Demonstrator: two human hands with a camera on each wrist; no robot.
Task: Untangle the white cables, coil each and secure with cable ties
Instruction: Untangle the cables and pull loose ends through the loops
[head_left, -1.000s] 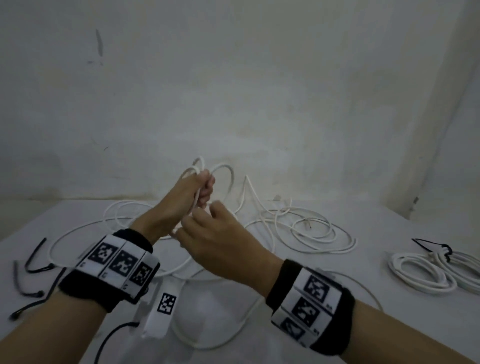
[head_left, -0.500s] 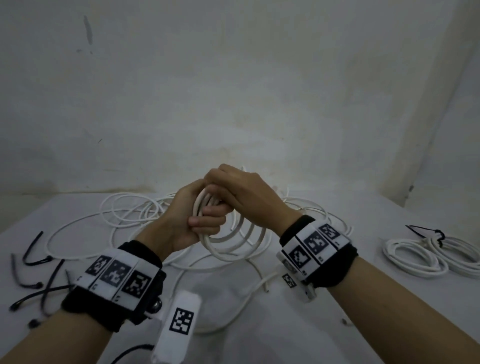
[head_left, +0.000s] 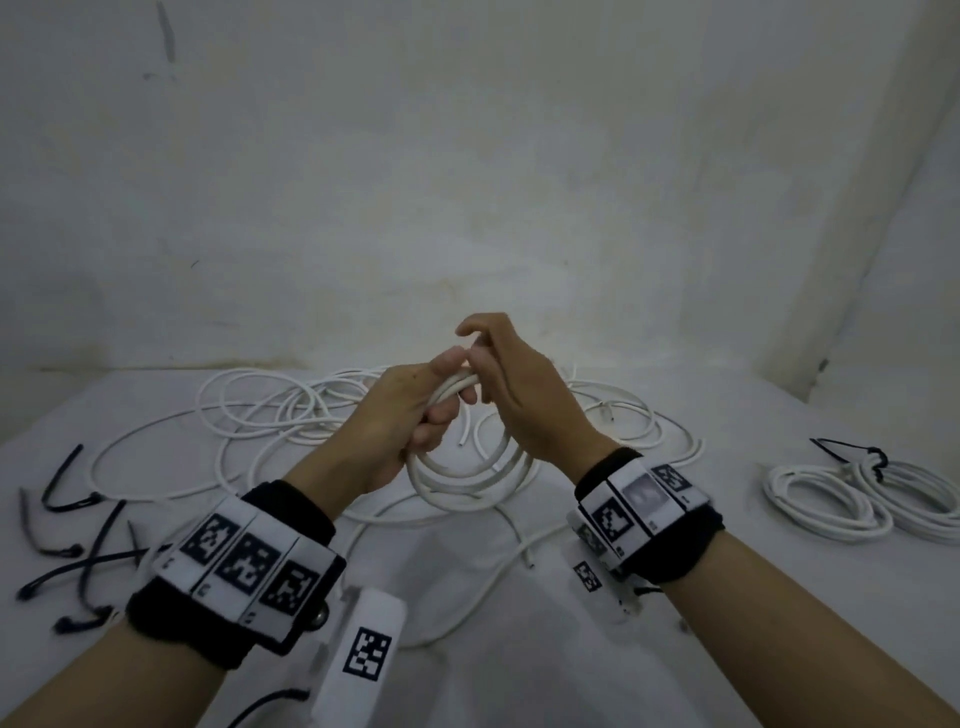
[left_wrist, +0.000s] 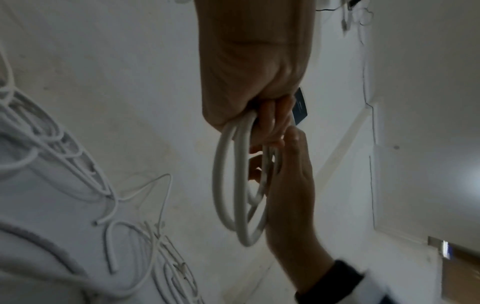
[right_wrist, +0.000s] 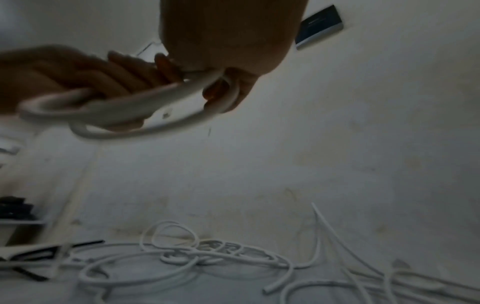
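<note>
My left hand (head_left: 395, 421) grips a small coil of white cable (head_left: 467, 483) at its top, and the loops hang below the fist above the table. My right hand (head_left: 519, 395) is against the coil's right side, index finger lifted. In the right wrist view its lower fingers (right_wrist: 226, 92) curl round a strand of the coil (right_wrist: 124, 107). In the left wrist view the coil (left_wrist: 241, 185) hangs from the left hand (left_wrist: 249, 72). A cut cable end (head_left: 462, 441) pokes out inside the loops.
Loose tangled white cables (head_left: 270, 415) lie across the table behind and under the hands. Two coiled cables (head_left: 857, 499), one bound with a black tie (head_left: 857, 457), sit at the right. Several black cable ties (head_left: 78, 519) lie at the left. A wall stands close behind.
The right hand brought more cable up onto the coil in the left hand, which now has several loops. It has since shifted from over the left fist to the coil's right side.
</note>
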